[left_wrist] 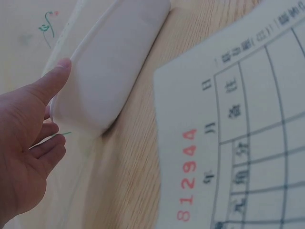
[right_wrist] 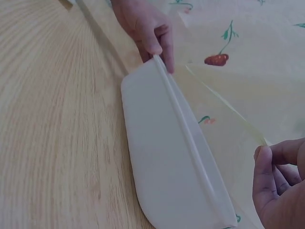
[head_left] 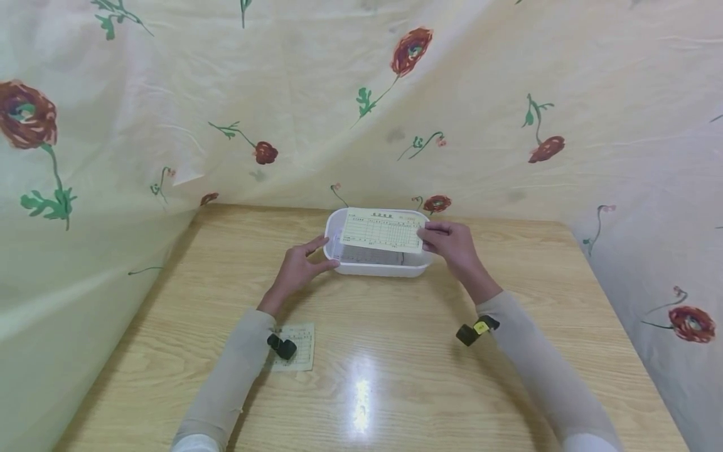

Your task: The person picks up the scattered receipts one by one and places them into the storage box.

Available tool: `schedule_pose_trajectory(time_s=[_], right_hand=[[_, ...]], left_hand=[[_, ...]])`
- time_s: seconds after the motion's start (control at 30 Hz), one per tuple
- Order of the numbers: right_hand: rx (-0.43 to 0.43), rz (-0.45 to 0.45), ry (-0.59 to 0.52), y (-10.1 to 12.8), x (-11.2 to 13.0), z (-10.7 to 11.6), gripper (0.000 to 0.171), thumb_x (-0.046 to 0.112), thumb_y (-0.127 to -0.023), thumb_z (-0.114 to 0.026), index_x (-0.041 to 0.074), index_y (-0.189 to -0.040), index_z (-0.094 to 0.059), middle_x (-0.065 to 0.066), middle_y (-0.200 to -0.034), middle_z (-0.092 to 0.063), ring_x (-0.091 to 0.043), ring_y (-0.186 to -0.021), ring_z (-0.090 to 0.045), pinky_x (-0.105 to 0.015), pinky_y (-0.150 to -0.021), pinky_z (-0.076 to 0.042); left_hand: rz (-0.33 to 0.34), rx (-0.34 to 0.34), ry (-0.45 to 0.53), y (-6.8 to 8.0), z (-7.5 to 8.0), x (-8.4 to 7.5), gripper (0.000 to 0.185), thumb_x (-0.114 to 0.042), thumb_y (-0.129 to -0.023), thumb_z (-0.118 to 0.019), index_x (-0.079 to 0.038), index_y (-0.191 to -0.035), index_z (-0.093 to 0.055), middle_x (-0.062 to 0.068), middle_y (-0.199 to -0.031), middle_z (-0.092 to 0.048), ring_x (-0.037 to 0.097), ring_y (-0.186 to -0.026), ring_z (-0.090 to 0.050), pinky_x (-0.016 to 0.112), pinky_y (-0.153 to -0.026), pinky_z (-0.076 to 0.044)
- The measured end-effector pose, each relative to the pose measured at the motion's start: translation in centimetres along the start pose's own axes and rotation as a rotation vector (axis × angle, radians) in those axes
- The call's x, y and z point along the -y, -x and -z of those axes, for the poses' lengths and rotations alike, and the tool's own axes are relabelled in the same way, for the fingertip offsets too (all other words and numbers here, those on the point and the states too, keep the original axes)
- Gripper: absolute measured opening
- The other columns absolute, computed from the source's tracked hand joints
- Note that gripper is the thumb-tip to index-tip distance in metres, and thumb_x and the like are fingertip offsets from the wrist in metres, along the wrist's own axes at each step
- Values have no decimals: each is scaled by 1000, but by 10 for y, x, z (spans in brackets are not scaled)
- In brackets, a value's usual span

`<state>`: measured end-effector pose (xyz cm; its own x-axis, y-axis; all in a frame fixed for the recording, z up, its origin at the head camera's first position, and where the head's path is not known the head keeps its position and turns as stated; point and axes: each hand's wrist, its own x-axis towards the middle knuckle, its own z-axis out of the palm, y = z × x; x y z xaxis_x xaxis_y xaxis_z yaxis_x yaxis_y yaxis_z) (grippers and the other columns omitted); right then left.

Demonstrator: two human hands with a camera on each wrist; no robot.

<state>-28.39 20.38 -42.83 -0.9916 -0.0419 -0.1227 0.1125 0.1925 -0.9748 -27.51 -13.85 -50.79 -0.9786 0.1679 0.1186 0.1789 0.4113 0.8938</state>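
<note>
A white plastic tub point(head_left: 375, 269) stands on the wooden table point(head_left: 395, 376) near its far edge. My left hand point(head_left: 297, 269) holds the tub's left end, thumb on the near wall point(left_wrist: 109, 62) and index finger at the rim point(right_wrist: 167, 157). My right hand point(head_left: 452, 245) pinches the right edge of a pale yellow printed form point(head_left: 384, 230), which lies flat just over the tub's opening. In the right wrist view the form point(right_wrist: 224, 114) is seen edge-on above the rim, with my right fingers point(right_wrist: 279, 176) curled on it. Something grey shows in the tub under the form.
A second printed form point(head_left: 299, 348) lies on the table by my left forearm; the left wrist view shows it close up point(left_wrist: 238, 143) with a red number. A flowered cloth point(head_left: 361, 113) hangs around the table's back and sides. Small cameras sit on both wrists.
</note>
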Motion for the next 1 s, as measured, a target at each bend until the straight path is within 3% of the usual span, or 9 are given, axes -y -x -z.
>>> schedule_pose_trajectory(time_s=[0.2, 0.63, 1.0], right_hand=[[-8, -26, 50, -14, -2, -4, 43, 13, -98, -70, -7, -135, -60, -27, -129, -63, -6, -86, -70, -21, -84, -60], [-10, -41, 105, -33, -9, -21, 35, 10, -95, -72, -7, -125, -66, -25, -122, -68, -6, -76, -71, -23, -78, -62], [17, -33, 171, -39, -10, -36, 31, 9, -94, -74, -8, -119, -68, -27, -114, -72, -17, -77, -75, -26, -74, -63]], left_hand=[[3, 3, -6, 0, 0, 0, 74, -38, -81, -87, -9, -143, -58, 10, -157, -45, 35, -146, -40, 51, -117, -38], [-7, 3, -17, 1, 1, 0, 74, -37, -82, -86, -9, -144, -57, 10, -157, -44, 37, -145, -42, 50, -116, -40], [-9, 4, -14, 1, 2, -1, 76, -39, -80, -87, -10, -144, -58, 9, -156, -45, 37, -144, -43, 49, -115, -41]])
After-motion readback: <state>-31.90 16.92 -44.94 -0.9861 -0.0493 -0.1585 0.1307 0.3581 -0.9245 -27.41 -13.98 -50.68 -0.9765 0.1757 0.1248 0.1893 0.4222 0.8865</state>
